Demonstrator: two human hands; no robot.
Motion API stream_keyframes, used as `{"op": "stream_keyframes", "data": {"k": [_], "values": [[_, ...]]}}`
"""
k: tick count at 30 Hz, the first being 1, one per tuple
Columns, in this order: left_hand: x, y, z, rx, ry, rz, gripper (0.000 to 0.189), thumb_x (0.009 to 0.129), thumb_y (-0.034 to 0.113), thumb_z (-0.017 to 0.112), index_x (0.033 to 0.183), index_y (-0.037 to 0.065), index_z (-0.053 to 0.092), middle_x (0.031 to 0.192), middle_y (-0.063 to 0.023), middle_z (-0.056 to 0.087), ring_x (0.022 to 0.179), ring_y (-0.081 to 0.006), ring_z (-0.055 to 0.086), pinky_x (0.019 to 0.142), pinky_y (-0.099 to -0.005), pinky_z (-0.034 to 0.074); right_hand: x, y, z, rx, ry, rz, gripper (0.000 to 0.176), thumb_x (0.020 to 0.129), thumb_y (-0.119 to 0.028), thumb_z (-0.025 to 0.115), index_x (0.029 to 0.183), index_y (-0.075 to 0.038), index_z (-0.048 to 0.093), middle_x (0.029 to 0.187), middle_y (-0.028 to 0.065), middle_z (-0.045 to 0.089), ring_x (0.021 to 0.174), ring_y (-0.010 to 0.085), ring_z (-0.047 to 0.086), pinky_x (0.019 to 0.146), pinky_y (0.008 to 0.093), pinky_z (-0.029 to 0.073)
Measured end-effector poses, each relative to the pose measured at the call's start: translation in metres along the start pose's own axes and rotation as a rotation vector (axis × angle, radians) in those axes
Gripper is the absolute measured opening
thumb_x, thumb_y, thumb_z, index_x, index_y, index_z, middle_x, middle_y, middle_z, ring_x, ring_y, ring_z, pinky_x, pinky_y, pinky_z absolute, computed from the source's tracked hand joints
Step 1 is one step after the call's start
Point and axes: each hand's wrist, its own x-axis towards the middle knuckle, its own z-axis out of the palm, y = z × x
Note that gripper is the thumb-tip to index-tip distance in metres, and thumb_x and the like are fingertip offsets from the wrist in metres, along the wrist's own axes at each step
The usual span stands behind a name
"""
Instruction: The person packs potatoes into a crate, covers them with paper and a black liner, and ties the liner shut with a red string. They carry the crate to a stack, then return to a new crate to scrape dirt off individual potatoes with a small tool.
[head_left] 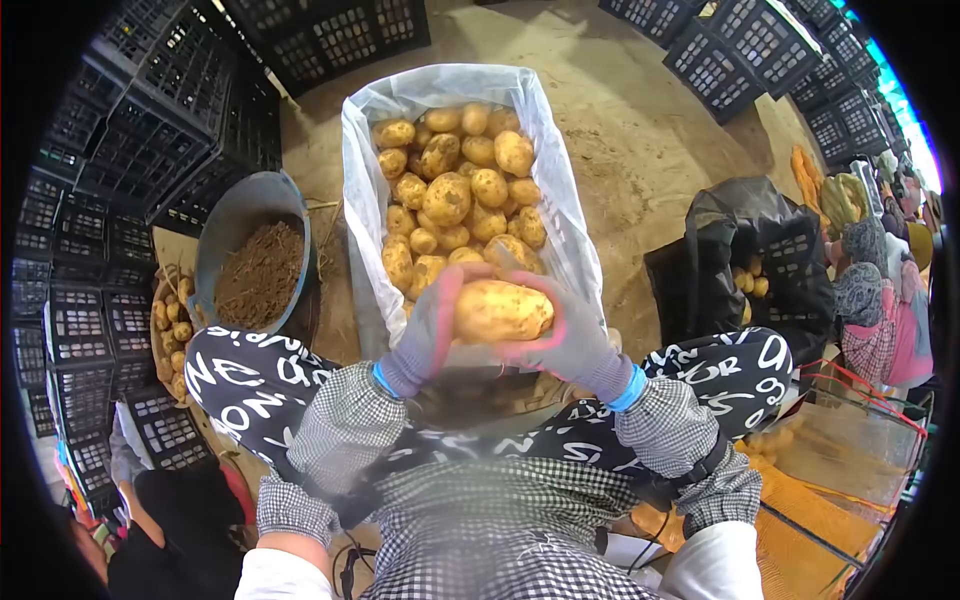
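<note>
Between my two gloved hands is a large, pale yellow potato (503,311), held lengthwise above the near end of a lined crate. My left hand (428,335) grips its left end, and my right hand (568,338) closes round its right end. Both gloves are grey with pinkish palms, somewhat blurred. Below and beyond them, the crate's white plastic liner (362,200) stands up round the sides. Inside it lies a heap of potatoes (447,200), several with brown soil on their skins. The crate's near edge is partly hidden by my hands.
A blue-grey bucket (205,265) of soil stands at left, beside loose potatoes (172,330). Stacked black crates (150,110) line the left side. At right is a crate lined with a black bag (690,265), holding a few potatoes. Other people (880,290) sit at far right.
</note>
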Motion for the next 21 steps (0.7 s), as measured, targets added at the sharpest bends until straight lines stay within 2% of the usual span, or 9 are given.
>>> {"op": "stream_keyframes", "data": {"k": [3, 4, 6, 9, 10, 13, 16, 18, 21], "values": [[0.008, -0.013, -0.007, -0.093, 0.013, -0.089, 0.045, 0.101, 0.039, 0.045, 0.127, 0.002, 0.050, 0.103, -0.0068, 0.060, 0.092, -0.0123, 0.059, 0.083, -0.0276, 0.052, -0.014, -0.016, -0.026, 0.379, 0.048, 0.185, 0.047, 0.088, -0.021, 0.068, 0.126, 0.003, 0.054, 0.111, 0.0094, 0.065, 0.103, 0.0191, 0.063, 0.092, 0.0359, 0.050], [0.015, -0.014, -0.017, -0.051, 0.040, -0.134, 0.047, 0.100, 0.038, 0.048, 0.131, 0.003, 0.047, 0.111, -0.0089, 0.058, 0.097, -0.0146, 0.059, 0.084, -0.0289, 0.052, -0.020, -0.017, -0.046, 0.481, 0.077, 0.213, 0.043, 0.092, -0.025, 0.064, 0.123, 0.003, 0.055, 0.108, 0.0096, 0.066, 0.104, 0.0202, 0.062, 0.092, 0.0364, 0.050], [0.034, -0.014, -0.047, 0.026, 0.109, -0.230, 0.053, 0.098, 0.037, 0.054, 0.139, 0.006, 0.041, 0.126, -0.0132, 0.054, 0.108, -0.0193, 0.059, 0.085, -0.0316, 0.053, -0.055, -0.006, -0.108, 0.418, 0.282, -0.076, 0.043, 0.099, -0.030, 0.050, 0.130, 0.000, 0.048, 0.125, 0.0148, 0.058, 0.108, 0.0250, 0.061, 0.090, 0.0389, 0.052], [0.067, -0.024, -0.072, 0.418, 0.176, -0.292, 0.052, 0.090, 0.030, 0.066, 0.130, 0.003, 0.047, 0.109, -0.0089, 0.058, 0.083, -0.0094, 0.057, 0.063, -0.0253, 0.051, -0.126, -0.013, -0.221, 0.455, 0.598, -0.347, 0.053, 0.099, -0.038, 0.049, 0.137, -0.001, 0.043, 0.141, 0.0167, 0.045, 0.128, 0.0311, 0.048, 0.107, 0.0501, 0.041], [0.080, -0.001, -0.057, 0.581, 0.107, -0.339, 0.055, 0.089, 0.028, 0.066, 0.133, 0.004, 0.044, 0.118, -0.0152, 0.056, 0.088, -0.0152, 0.061, 0.068, -0.0309, 0.053, -0.153, 0.003, -0.264, 0.221, 0.733, -0.323, 0.054, 0.098, -0.037, 0.052, 0.137, -0.001, 0.043, 0.141, 0.0159, 0.045, 0.128, 0.0285, 0.049, 0.106, 0.0497, 0.042], [0.133, -0.046, -0.039, 1.212, 0.082, 0.117, 0.057, 0.086, 0.021, 0.065, 0.136, 0.006, 0.042, 0.130, -0.0199, 0.050, 0.098, -0.0258, 0.064, 0.074, -0.0399, 0.054, -0.184, 0.041, -0.323, -0.072, 1.064, 0.026, 0.047, 0.094, -0.028, 0.062, 0.129, 0.002, 0.054, 0.133, 0.0132, 0.054, 0.116, 0.0236, 0.057, 0.098, 0.0413, 0.049], [0.199, -0.076, -0.006, 1.429, 0.062, -0.187, 0.061, 0.086, 0.026, 0.063, 0.139, 0.003, 0.040, 0.135, -0.0140, 0.047, 0.111, -0.0364, 0.056, 0.087, -0.0411, 0.053, -0.218, 0.164, -0.351, -0.139, 1.061, 0.338, 0.040, 0.090, -0.023, 0.068, 0.120, 0.003, 0.060, 0.112, 0.0073, 0.066, 0.103, 0.0171, 0.062, 0.088, 0.0302, 0.050], [0.241, -0.151, -0.025, 1.647, 0.015, -0.251, 0.059, 0.085, 0.024, 0.063, 0.137, 0.004, 0.043, 0.139, -0.0133, 0.043, 0.115, -0.0383, 0.054, 0.091, -0.0416, 0.050, -0.218, 0.209, -0.354, -0.089, 1.047, 0.423, 0.035, 0.088, -0.020, 0.070, 0.114, 0.002, 0.063, 0.107, 0.0063, 0.068, 0.098, 0.0159, 0.063, 0.085, 0.0283, 0.050], [0.244, -0.119, -0.019, 1.627, -0.097, -0.301, 0.071, 0.080, 0.024, 0.068, 0.141, 0.005, 0.039, 0.140, -0.0226, 0.041, 0.112, -0.0371, 0.059, 0.091, -0.0432, 0.051, -0.222, 0.241, -0.360, -0.114, 0.917, 0.523, 0.031, 0.086, -0.017, 0.070, 0.111, 0.001, 0.064, 0.107, 0.0068, 0.068, 0.094, 0.0154, 0.063, 0.083, 0.0286, 0.050]]}}
